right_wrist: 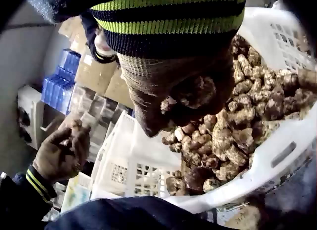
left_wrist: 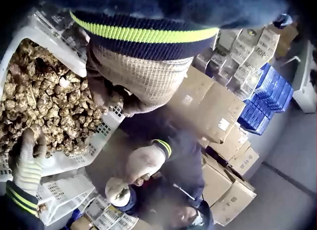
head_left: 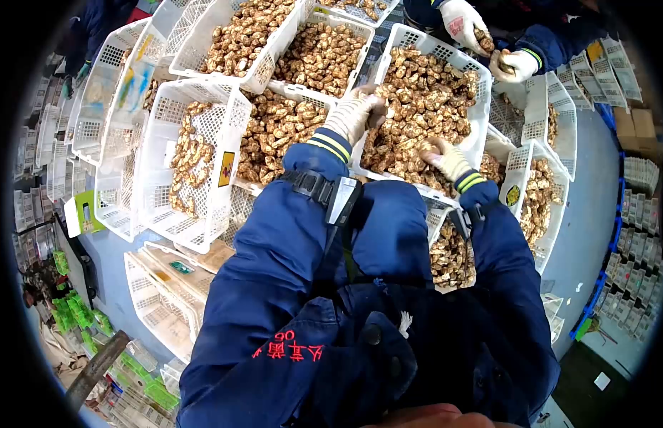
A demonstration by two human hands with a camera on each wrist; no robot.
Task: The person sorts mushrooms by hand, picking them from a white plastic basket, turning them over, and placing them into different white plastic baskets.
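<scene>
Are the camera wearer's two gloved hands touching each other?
Apart: the head view shows brown knobbly pieces lying between the left hand and the right hand.

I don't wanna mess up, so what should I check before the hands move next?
1. Off-white-gloved left hand holding a small, brown, knobbly lump: ok.
2. Off-white-gloved right hand gripping one too: cannot tell.
3. White, perforated plastic crate below both hands upright: ok.
4. Crate floor visible: not ok, heaped brown, knobbly lumps cover it.
5. Other person's white-gloved hands outside that crate: ok.
</scene>
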